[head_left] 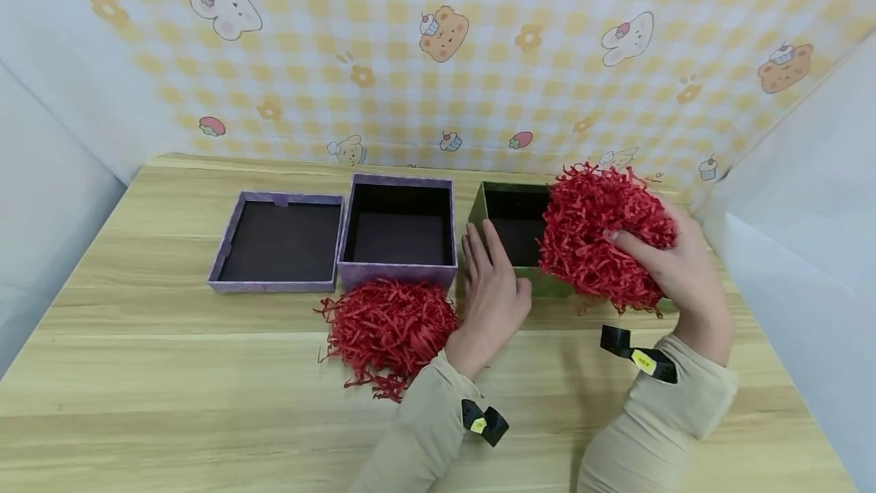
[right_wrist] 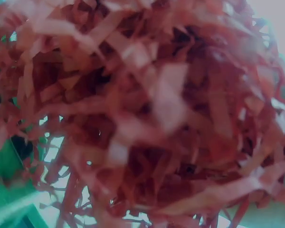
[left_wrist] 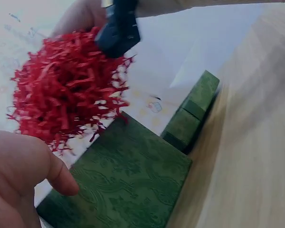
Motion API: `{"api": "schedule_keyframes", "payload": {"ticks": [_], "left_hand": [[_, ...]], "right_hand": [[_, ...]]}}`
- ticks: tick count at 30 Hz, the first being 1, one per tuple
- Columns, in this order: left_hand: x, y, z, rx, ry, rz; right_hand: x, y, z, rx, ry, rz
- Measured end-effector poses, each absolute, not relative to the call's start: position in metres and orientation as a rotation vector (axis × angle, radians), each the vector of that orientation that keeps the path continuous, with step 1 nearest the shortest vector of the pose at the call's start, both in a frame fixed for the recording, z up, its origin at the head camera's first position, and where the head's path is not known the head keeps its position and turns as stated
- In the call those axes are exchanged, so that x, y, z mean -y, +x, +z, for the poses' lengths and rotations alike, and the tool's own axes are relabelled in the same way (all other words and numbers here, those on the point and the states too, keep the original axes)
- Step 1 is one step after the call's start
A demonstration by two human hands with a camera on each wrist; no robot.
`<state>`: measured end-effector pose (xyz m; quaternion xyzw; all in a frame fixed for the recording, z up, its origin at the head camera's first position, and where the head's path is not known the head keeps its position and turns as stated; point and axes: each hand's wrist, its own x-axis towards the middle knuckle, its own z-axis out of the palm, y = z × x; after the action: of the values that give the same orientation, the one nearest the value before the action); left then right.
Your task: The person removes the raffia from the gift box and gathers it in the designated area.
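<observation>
My right hand (head_left: pixel 691 272) grips a big clump of red shredded paper (head_left: pixel 602 238), thumb pressed into its near side. The clump hangs over the right part of a green box (head_left: pixel 479 208) and hides much of it. In the right wrist view, shredded paper (right_wrist: pixel 166 99) fills nearly everything. My left hand (head_left: pixel 489 303) rests against the green box's near left corner, its fingers extended along the left wall. The left wrist view shows the left thumb (left_wrist: pixel 61 175) by the patterned front of the green box (left_wrist: pixel 133 175), below the raised paper (left_wrist: pixel 66 90).
An open purple box (head_left: pixel 397 274) stands left of the green one, with a shallow purple lid (head_left: pixel 274 286) beside it. A second pile of red shredded paper (head_left: pixel 390 333) lies before the purple box. Right of the green box is a green lid (left_wrist: pixel 194 107).
</observation>
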<state>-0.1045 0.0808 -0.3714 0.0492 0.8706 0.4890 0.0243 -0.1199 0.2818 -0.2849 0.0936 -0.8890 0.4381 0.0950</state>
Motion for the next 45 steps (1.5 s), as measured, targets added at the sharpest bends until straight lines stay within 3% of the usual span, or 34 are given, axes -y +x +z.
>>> {"api": "schedule_keyframes", "payload": {"ticks": [10,24,45], "left_hand": [[-0.080,-0.100,-0.357,-2.602,0.190,1.690],[-0.077,-0.100,-0.357,-2.581,0.238,1.716],[-0.068,-0.103,-0.352,-2.572,0.245,1.738]], "right_hand": [[-0.294,-0.107,-0.276,2.756,0.284,1.103],[-0.304,-0.087,-0.285,2.899,0.555,0.934],[-0.288,-0.088,-0.294,3.133,0.700,0.901]]}}
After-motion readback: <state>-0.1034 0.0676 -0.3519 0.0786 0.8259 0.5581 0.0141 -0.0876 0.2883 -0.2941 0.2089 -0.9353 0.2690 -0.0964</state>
